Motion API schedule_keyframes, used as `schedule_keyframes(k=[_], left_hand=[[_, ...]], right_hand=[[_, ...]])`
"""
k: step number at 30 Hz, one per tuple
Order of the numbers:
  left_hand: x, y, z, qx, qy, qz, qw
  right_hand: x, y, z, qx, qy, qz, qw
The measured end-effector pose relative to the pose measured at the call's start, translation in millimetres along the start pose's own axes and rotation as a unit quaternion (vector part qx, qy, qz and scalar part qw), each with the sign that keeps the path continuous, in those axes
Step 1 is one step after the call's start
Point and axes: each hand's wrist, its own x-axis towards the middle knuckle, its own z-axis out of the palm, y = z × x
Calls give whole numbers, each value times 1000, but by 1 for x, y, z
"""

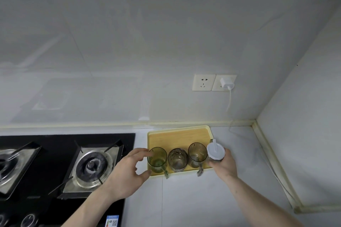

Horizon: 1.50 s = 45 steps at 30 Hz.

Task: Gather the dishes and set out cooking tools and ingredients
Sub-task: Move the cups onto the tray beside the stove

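A yellow tray point(177, 134) lies on the white counter to the right of the stove. Three glass mugs stand in a row along its front edge: a green one point(157, 160) at the left, a clear one point(178, 158) in the middle and a brownish one point(197, 155) at the right. My left hand point(127, 173) is open, its fingers curved around the left side of the green mug, touching or nearly touching it. My right hand point(224, 164) grips a small container with a white flip lid point(215, 151) at the tray's right edge.
A black gas stove point(60, 162) with two burners fills the left. Two wall sockets point(203, 82) sit above the tray, one with a white charger point(227, 83) whose cable runs down over the counter at the right. The wall corner closes the counter at the right.
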Motion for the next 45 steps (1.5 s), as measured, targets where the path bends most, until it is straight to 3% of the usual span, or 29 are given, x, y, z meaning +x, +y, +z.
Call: schedule_keyframes(k=[12,16,20,22,25,28,31,39,45], left_hand=[[-11,-2,7,7,-11,-9,1000],[-25,-10,1,3,-2,-15,1000],[-46,-22,-10,-4,18,-30,999],[-65,-31,-19,-5,31,-42,999],[-100,-47,-34,7,46,-64,997],[-144,-67,-55,25,84,-93,992],[-184,-84,-75,27,117,-120,985],[-323,-140,-141,52,211,-216,952],[-431,-179,-186,57,261,-269,925]], right_hand=[[-7,3,-8,-36,-12,2,999],[-30,-22,-14,-10,65,-13,998],[-73,-57,-7,55,132,-123,982],[-99,-78,12,67,91,-197,974],[-148,-112,50,34,-79,-278,957],[-195,-141,93,-67,-252,-337,904],[-233,-164,123,-117,-334,-378,855],[-355,-222,202,-144,-399,-442,790],[-449,-252,269,-107,-418,-475,767]])
